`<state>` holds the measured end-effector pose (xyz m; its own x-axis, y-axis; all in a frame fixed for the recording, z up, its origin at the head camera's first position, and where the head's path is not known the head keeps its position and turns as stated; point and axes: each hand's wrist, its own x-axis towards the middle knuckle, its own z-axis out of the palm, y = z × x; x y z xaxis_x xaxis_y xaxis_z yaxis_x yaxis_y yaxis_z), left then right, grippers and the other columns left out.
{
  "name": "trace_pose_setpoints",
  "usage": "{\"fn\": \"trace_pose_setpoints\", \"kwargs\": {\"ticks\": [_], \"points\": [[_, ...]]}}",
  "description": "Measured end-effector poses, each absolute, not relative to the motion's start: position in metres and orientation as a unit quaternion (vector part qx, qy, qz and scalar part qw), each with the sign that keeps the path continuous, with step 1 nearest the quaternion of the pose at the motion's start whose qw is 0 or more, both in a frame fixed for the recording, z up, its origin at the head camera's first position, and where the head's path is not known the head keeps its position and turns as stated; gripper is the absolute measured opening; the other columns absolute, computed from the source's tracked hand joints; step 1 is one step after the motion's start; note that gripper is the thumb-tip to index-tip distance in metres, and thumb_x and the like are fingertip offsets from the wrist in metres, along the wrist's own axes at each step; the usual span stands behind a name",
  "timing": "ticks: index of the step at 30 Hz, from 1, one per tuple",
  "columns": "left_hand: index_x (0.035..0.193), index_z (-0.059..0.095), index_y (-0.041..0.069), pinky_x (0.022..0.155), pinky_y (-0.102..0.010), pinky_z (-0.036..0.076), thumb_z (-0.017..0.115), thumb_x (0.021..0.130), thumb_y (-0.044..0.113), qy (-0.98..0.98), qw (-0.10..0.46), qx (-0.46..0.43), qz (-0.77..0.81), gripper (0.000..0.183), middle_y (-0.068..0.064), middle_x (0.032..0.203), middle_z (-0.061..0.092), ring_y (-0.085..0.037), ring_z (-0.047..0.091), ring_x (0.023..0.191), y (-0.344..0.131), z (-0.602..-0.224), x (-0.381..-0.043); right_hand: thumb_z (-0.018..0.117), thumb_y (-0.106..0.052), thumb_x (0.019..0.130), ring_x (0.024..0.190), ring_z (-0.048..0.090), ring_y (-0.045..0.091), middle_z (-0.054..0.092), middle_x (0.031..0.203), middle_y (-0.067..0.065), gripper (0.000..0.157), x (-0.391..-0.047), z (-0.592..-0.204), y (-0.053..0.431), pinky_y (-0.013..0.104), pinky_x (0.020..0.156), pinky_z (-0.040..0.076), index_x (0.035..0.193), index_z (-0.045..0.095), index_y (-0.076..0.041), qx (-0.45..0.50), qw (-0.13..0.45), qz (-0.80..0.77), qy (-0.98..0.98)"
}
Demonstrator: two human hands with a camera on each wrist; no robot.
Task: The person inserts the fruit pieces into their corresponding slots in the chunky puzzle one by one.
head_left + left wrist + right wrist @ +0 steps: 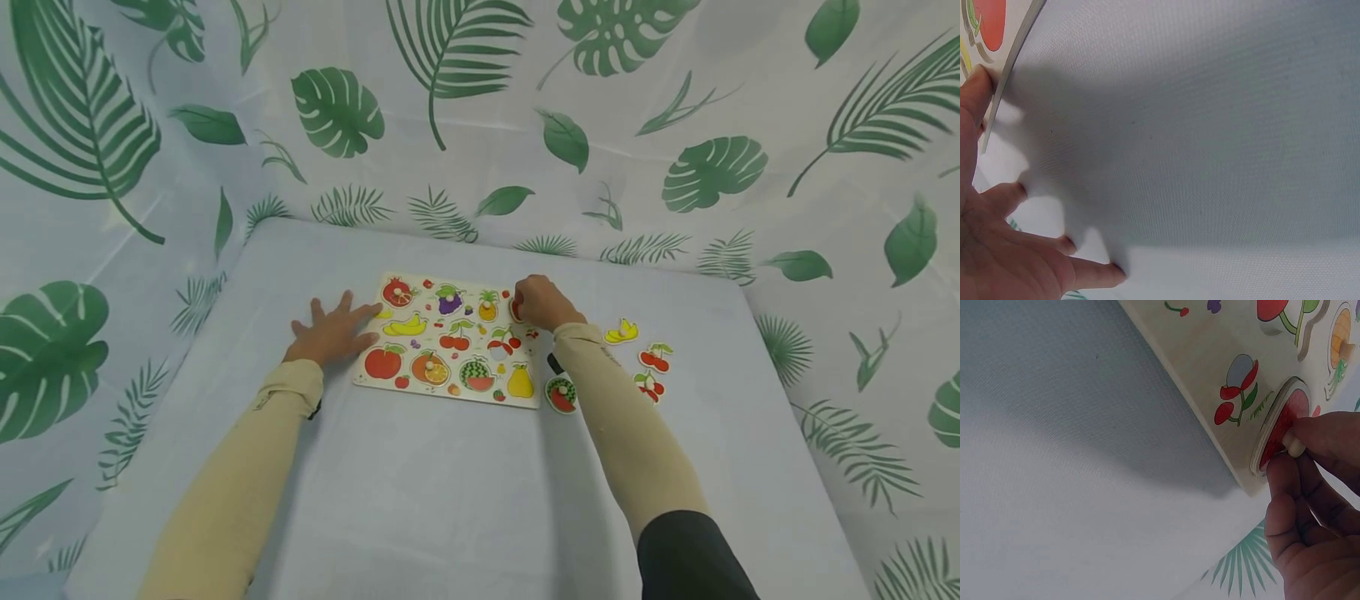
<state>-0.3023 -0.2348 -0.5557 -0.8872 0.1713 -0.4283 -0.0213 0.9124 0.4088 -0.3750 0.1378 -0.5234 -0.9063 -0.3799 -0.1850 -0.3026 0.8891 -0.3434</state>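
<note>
A wooden fruit puzzle board (414, 387) lies flat on the white-covered table. My left hand (330, 332) has its fingers spread at the board's left edge; in the left wrist view the thumb (977, 87) touches that edge, while the other fingertips reach past it. At the board's far right corner, my right hand (546, 302) pinches the small wooden knob (1295, 445) of a red fruit puzzle piece (1280, 430). The piece is at its place on the board; whether it sits fully down I cannot tell. Fingers hide part of it.
To the right of the board lie loose pieces: a watermelon (561, 395) by the right forearm, bananas (621, 332), and two red cherry-like pieces, one farther (656, 358) and one nearer (649, 388). A leaf-patterned curtain (480, 167) surrounds the table.
</note>
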Motion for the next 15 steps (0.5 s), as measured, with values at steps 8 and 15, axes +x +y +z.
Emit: {"fn": "trace_pose_setpoints", "kwargs": {"ticks": [8,15], "points": [[0.171,0.029,0.026,0.107,-0.092,-0.001,0.057,0.110,0.044,0.950,0.232,0.043,0.206,0.069,-0.027,0.176,-0.004,-0.071,-0.016,0.149,-0.2338,-0.5497,-0.2985,0.054,0.010,0.095,0.075,0.043,0.028,0.053,0.086,0.017,0.017,-0.3758,-0.5260,0.1376,0.039,0.068,0.039,0.084,0.062,0.001,-0.185,0.120,-0.158,0.962],[0.171,0.030,0.026,0.106,-0.092,-0.002,0.057,0.110,0.045,0.948,0.236,0.037,0.209,0.070,-0.027,0.176,-0.004,-0.071,-0.017,0.148,-0.2337,-0.5523,-0.3010,0.056,0.009,0.096,0.078,0.048,0.030,0.055,0.088,0.018,0.014,-0.3762,-0.5308,0.1372,0.039,0.068,0.042,0.086,0.064,0.002,-0.183,0.118,-0.155,0.964]]}}
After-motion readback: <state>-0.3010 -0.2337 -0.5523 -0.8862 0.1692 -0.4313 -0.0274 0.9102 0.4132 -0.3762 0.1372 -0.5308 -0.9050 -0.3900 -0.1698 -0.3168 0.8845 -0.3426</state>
